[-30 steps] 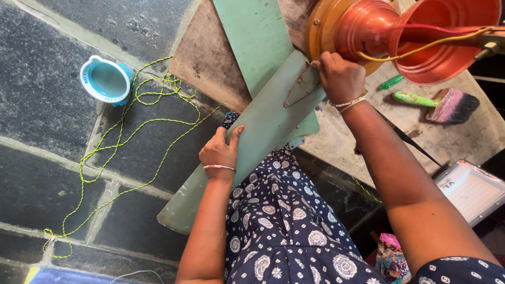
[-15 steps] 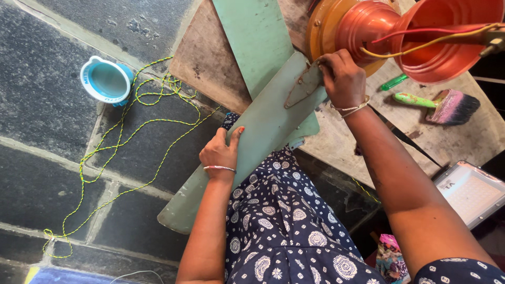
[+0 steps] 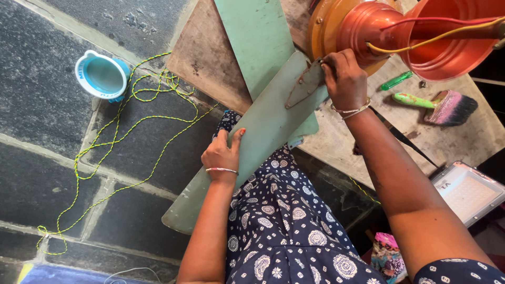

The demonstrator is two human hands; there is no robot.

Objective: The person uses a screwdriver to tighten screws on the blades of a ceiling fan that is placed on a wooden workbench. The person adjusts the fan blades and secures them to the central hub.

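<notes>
On lap: left hand [image 3: 223,153] steadies flat green blade [image 3: 263,131].

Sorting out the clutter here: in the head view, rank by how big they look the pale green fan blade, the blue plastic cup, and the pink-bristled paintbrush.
1. Pale green fan blade, by far the largest.
2. Pink-bristled paintbrush.
3. Blue plastic cup, which looks close to the brush in size, so that order is unsure.

view: head-worn, single | facing: steeply down over lap, bench [image 3: 336,142] and floor [image 3: 47,110] | range: close, arm's reach
</notes>
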